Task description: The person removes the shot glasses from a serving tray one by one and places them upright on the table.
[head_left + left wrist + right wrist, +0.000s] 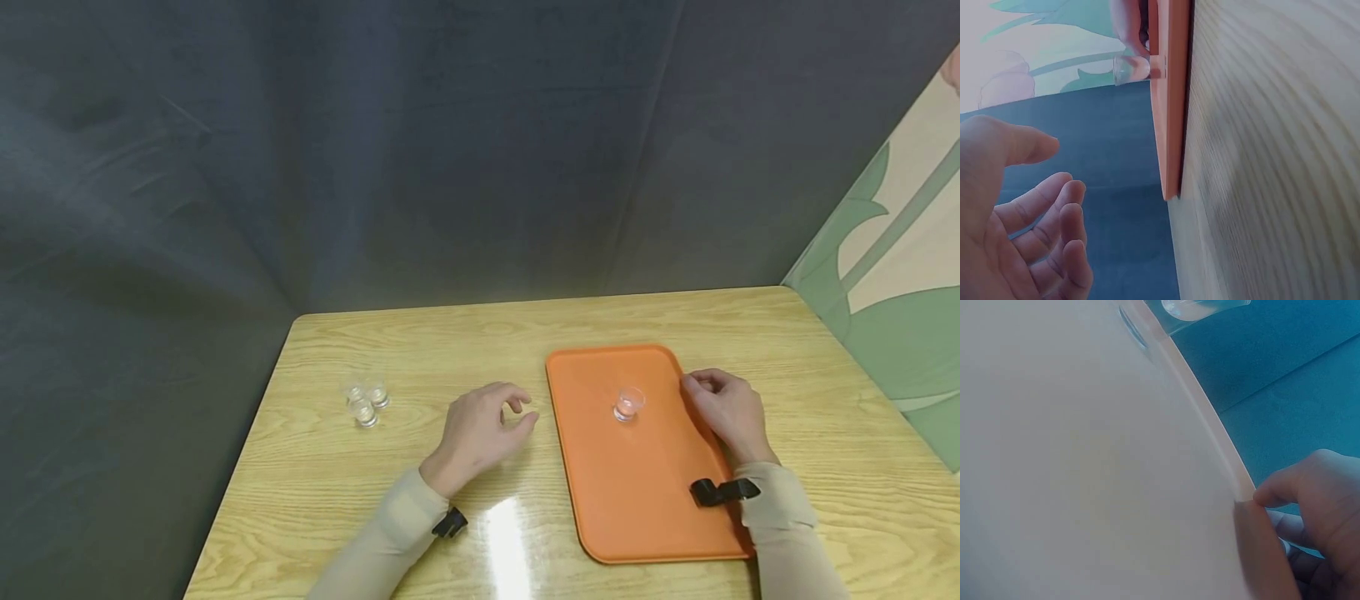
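Note:
My left hand [483, 429] hovers over the table just left of the orange tray [637, 500]. Its fingers are loosely bent and parted from the thumb, with nothing between them, as the left wrist view also shows. On the far side, my right hand [727, 412] holds the tray's right rim. In the right wrist view the thumb [1275, 490] lies against the rim, while the other fingers are partly hidden outside it. One small clear glass [628, 404] stands on the tray, toward its far half.
Three more small clear glasses [365, 412] stand grouped on the left of the wooden table [315, 500]. A dark cloth [480, 167] hangs behind the table and along its left side. A flower-patterned surface [900, 317] borders the right edge.

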`<action>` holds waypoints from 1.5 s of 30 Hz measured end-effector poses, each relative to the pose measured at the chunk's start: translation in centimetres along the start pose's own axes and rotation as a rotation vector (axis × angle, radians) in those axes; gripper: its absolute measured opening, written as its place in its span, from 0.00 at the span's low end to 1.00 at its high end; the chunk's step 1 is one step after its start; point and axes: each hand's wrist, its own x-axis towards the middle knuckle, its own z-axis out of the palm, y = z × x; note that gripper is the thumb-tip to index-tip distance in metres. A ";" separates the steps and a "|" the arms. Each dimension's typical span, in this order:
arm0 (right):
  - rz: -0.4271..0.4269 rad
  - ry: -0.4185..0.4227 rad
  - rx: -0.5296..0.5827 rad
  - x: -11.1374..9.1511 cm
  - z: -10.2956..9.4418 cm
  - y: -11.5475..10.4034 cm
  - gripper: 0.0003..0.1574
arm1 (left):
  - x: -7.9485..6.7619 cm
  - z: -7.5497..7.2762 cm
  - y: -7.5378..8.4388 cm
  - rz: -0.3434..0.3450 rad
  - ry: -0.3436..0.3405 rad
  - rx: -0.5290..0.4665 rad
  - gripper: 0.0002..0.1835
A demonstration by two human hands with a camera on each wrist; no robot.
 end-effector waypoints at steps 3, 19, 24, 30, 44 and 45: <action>0.005 -0.003 0.000 0.0 0.0 0.0 0.33 | 0.3 0.4 0.3 0.005 -0.031 -0.011 0.14; 0.032 -0.017 0.006 0.1 0.1 -0.2 0.34 | 1.3 1.7 2.0 0.055 -0.071 0.001 0.15; 0.034 -0.017 0.009 0.0 0.0 -0.3 0.34 | 2.0 1.9 2.6 0.048 -0.090 0.009 0.16; 0.023 -0.011 0.010 0.0 0.0 -0.2 0.34 | 2.8 2.5 3.4 0.050 -0.106 0.004 0.17; 0.028 -0.006 0.022 0.0 0.0 0.0 0.33 | 4.3 4.4 5.0 0.028 -0.141 0.035 0.18; 0.029 -0.005 0.021 0.0 0.0 0.0 0.33 | 4.4 4.5 5.1 0.028 -0.142 0.038 0.18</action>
